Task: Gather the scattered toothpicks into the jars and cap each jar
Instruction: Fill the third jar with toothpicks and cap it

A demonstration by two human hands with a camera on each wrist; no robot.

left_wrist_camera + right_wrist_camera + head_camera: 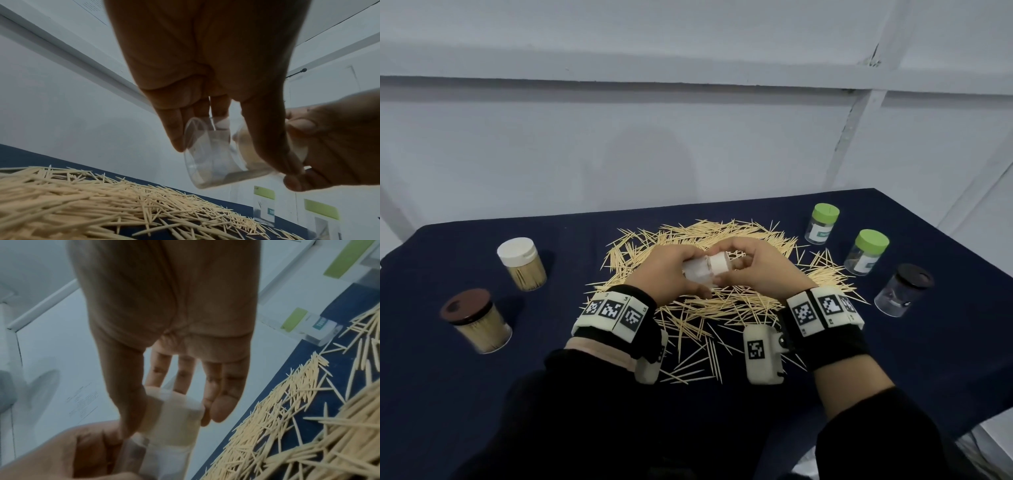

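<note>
Six jars: two full of toothpicks at left, three seemingly empty at right, one clear jar gripped by the left hand; the right hand pinches its white cap.

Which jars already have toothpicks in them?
The two on the left: the white-capped jar and the brown-capped jar, both packed. The three on the right look empty.

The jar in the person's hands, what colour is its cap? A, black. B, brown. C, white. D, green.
C: the clear jar held in the left hand has a white cap that the right hand grips with its fingers.
</note>
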